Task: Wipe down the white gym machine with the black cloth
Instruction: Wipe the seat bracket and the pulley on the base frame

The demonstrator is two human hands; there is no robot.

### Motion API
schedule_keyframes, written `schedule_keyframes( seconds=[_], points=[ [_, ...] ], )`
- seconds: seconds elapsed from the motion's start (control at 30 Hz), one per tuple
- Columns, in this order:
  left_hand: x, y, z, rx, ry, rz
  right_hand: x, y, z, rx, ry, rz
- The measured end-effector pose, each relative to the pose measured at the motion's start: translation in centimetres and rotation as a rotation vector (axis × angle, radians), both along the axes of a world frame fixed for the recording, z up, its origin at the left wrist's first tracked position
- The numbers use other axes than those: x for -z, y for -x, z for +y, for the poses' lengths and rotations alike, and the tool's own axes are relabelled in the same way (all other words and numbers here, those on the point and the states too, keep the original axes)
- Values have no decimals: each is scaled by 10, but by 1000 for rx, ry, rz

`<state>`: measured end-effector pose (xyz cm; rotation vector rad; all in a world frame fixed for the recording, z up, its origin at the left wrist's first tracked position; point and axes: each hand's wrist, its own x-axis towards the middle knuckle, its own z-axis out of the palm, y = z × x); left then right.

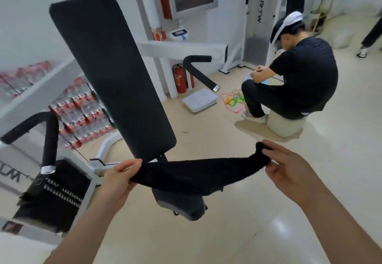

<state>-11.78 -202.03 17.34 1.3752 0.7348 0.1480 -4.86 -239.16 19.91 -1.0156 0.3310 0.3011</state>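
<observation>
Black cloth (pixel 198 173) stretched across lower centre, left hand (pixel 118 178) gripping one end, right hand (pixel 289 169) pinching the other, white gym machine (pixel 179 49) with black back pad (pixel 107 73) upper left

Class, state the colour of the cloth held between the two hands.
Black, plain; the cloth shows best in the head view.

The cloth (pixel 198 172) across the lower centre is plain black. The gym machine (pixel 179 49) is white, with a black back pad (pixel 111 73) at centre left, a dark grey seat (pixel 179 206) and a black foam handle (pixel 201 77) capped in silver. The floor (pixel 227 232) is pale beige. Near upper centre, the fire extinguisher (pixel 180 79) is red and the tangled cords (pixel 233 98) are neon green and pink.
</observation>
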Motion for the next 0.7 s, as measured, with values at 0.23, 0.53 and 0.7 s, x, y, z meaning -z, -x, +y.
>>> schedule_keyframes(
  seconds=[0.23,0.53,0.7],
  points=[
    [-32,26,-59,196,-114,78,-32,-62,-28,-369,1238,-675],
    [-64,-13,-85,-87,-856,147,-71,-189,-28,-195,1580,-1172],
    [-77,-85,-79,-308,-144,-177,-98,-270,11,-392,591,-520]
  ],
)
